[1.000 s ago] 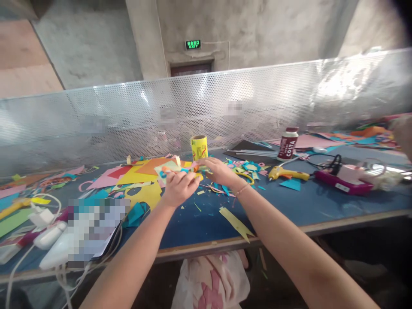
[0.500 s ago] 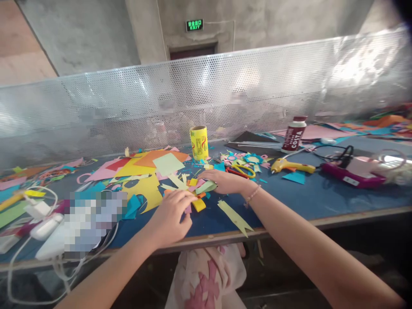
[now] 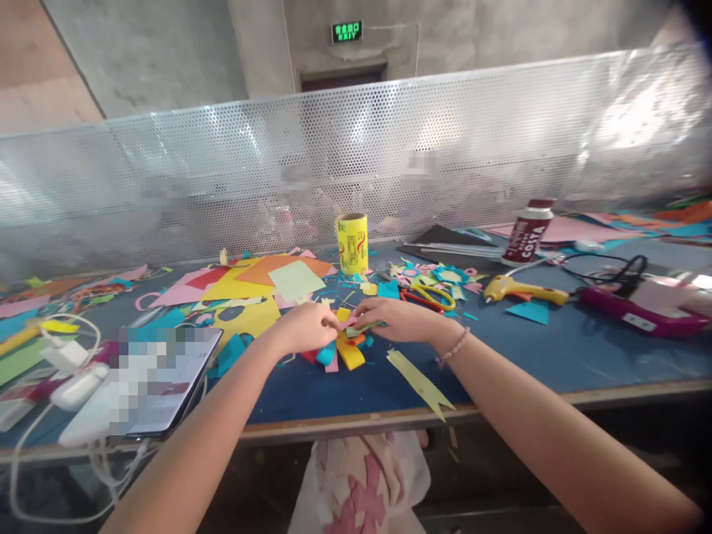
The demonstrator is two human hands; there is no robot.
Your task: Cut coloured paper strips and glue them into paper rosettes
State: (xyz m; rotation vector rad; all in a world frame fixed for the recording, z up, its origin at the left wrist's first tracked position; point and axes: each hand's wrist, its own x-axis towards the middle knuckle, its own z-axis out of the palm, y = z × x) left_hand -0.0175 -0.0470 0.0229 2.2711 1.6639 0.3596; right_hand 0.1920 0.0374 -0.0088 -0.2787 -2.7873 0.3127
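Open bench (image 3: 300, 400) meets its edge (image 3: 311, 429) lower centre; paper strips (image 3: 351, 354) mid-frame between left hand (image 3: 305, 328) and right hand (image 3: 397, 320), each grip pinched on them.

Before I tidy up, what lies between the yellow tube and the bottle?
The head view shows a black sheet, thin pale sticks and colourful paper scraps there.

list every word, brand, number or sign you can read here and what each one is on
"安全出口 EXIT": the green lit sign on the wall
"COSTA": the dark red and white bottle
Unreadable: the bottle's smaller print, the print on the yellow tube, and the partly pixelated phone screen
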